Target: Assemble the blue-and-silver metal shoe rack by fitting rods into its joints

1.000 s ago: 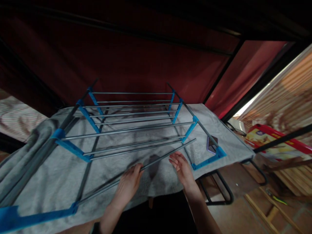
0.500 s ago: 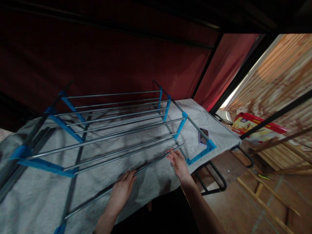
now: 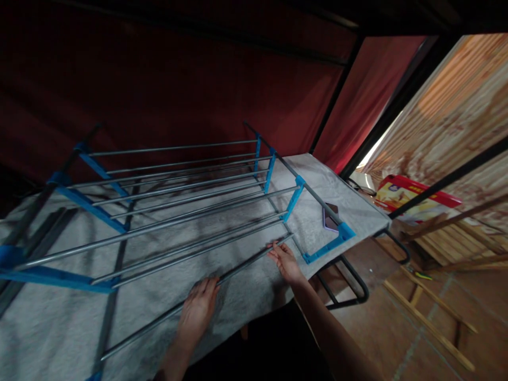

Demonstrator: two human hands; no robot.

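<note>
A rack of grey metal rods and blue plastic brackets [image 3: 293, 200] lies on a grey towel [image 3: 59, 323] over a table. A loose grey rod [image 3: 238, 267] runs slantwise along the near side. My left hand [image 3: 198, 309] curls its fingers round the middle of this rod. Near the rod's right end, my right hand [image 3: 282, 260] pinches it, close to the nearest blue bracket [image 3: 327, 246].
A phone [image 3: 329, 217] lies on the towel inside the rack's right end. Dark red curtains hang behind. On the right are a red and yellow box [image 3: 413, 197], wooden slats [image 3: 432, 317] on the floor and a black metal frame [image 3: 349, 288].
My right hand has slid along the rod toward its right end and pinched it. The view has turned right, so the rack sits further left.
</note>
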